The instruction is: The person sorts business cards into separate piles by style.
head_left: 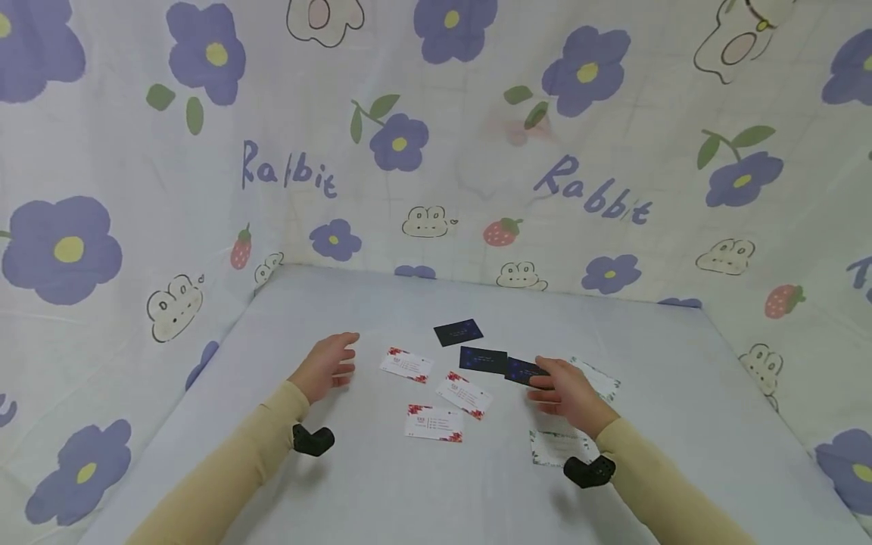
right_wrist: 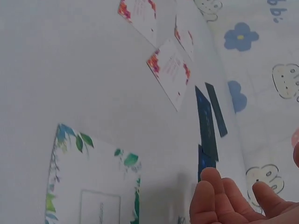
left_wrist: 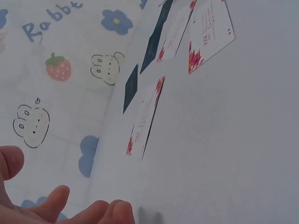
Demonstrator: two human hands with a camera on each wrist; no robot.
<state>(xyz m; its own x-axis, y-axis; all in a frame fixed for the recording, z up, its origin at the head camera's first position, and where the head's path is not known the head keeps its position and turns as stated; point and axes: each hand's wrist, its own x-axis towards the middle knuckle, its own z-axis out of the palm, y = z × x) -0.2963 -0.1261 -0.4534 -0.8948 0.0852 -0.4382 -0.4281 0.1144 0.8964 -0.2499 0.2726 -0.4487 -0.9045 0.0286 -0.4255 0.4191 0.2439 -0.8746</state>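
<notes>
Nearest the camera, at lower left and lower right of the head view: pale left sleeve (head_left: 225, 454) and pale right sleeve (head_left: 664, 469), with black wrist devices (head_left: 313, 440) below the wrists. Beyond them, on the white bench (head_left: 381, 499): flat cards, well spread.

Step in hand, as judged: working the right black card (head_left: 519, 370) with the right hand (head_left: 571, 390). Best done with a light fingertip press and a short slide, or a lifted edge met by the thumb; probably too thin for a straight pinch off the cloth. Worth keeping clear of the middle black card (head_left: 483, 360), ends meeting or slightly overlapping, cannot tell which.

Right fingers (right_wrist: 203, 200) loosely bent, thumb apart, no grip seen. Right black card directly at the fingertips, right end hidden behind them; contact uncertain. Third black card (head_left: 459, 333) farther up-frame, center.

Left hand (head_left: 325, 369) at center left, fingers loosely spread, holding nothing; just left of the upper red-flowered card (head_left: 406, 365), not touching. Other two red-flowered cards (head_left: 434, 424) at lower center, between the hands. Green-leaf cards (head_left: 550, 448) at right, one below the right hand in frame, one partly behind.
</notes>
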